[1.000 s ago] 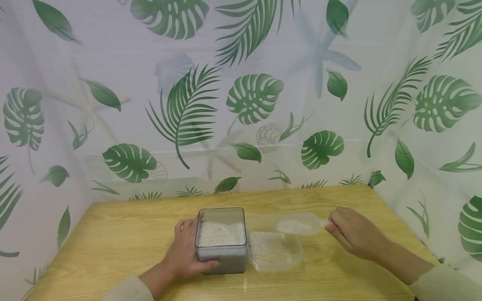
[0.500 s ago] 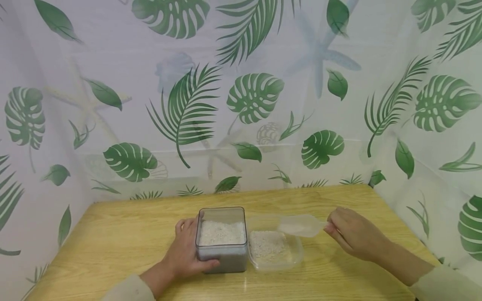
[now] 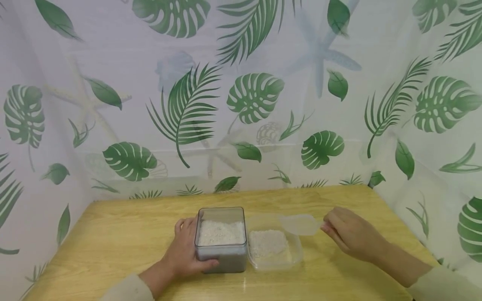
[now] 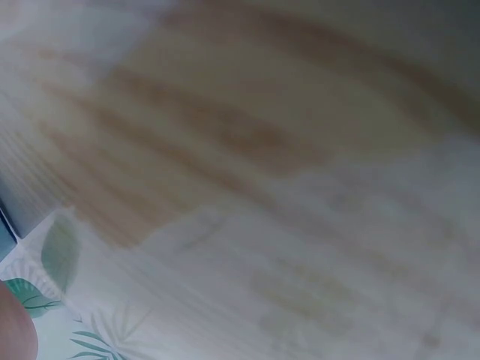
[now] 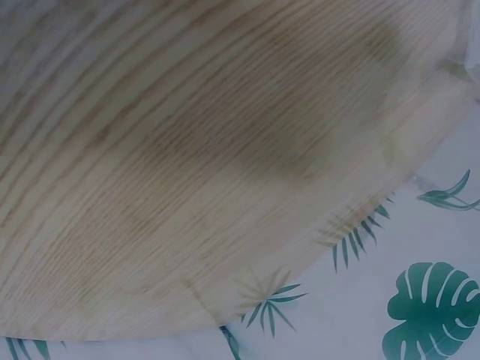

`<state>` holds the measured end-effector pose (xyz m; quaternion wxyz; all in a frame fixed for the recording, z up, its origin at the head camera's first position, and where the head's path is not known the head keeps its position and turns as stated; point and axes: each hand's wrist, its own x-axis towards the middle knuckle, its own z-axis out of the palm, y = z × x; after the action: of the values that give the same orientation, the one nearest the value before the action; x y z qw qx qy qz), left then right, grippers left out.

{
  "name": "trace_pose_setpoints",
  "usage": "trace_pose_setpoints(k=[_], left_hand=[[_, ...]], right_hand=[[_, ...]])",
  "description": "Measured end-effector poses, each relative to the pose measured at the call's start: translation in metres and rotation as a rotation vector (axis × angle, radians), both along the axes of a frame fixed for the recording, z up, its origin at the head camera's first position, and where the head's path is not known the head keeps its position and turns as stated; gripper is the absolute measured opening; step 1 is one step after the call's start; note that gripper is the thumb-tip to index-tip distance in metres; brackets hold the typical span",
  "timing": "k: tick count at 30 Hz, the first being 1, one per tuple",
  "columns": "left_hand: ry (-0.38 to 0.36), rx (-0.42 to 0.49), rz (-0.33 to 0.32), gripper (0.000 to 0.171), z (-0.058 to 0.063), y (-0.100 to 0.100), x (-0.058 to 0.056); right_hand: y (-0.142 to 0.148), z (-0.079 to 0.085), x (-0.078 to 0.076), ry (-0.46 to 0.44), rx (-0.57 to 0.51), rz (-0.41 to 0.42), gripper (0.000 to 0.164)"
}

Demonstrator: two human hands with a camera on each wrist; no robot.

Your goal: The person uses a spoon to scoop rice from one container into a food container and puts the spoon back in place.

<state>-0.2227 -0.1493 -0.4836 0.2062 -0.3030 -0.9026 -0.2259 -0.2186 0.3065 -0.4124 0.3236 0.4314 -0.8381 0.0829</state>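
Note:
In the head view, my left hand [image 3: 184, 253] grips the left side of a square grey see-through container [image 3: 226, 262], its thumb across the front. White grains that look like rice [image 3: 221, 233] fill much of it. My right hand [image 3: 354, 232] holds the handle of a translucent scoop [image 3: 301, 225], tilted over the back right of a low clear plastic box [image 3: 276, 266]. A mound of the same grains [image 3: 268, 243] lies in that box, mostly toward its left. No grains are plain to see in the scoop. Both wrist views miss the held things.
The two containers stand side by side on a wood-grain table [image 3: 132, 234]. A white curtain with green leaf prints [image 3: 252, 100] rises behind the table and along both sides. A pale lid-like rim [image 3: 260, 218] shows behind the clear box.
The scoop has tipped over and shifted slightly left, and the grains seen in it earlier are gone from view. The mound in the clear box looks fuller. My left hand stays put.

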Motion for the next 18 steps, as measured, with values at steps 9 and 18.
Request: trace_pose_setpoints(k=[9,18], left_hand=[[-0.018,-0.008,0.007,0.13,-0.001,-0.001,0.0],[-0.058,-0.001,0.006,0.131,0.001,-0.003,0.0]], right_hand=[[-0.026,0.014,-0.003,0.131,-0.106,0.064,0.04],[-0.064,0.029,-0.008,0.279,-0.233,0.101,0.042]])
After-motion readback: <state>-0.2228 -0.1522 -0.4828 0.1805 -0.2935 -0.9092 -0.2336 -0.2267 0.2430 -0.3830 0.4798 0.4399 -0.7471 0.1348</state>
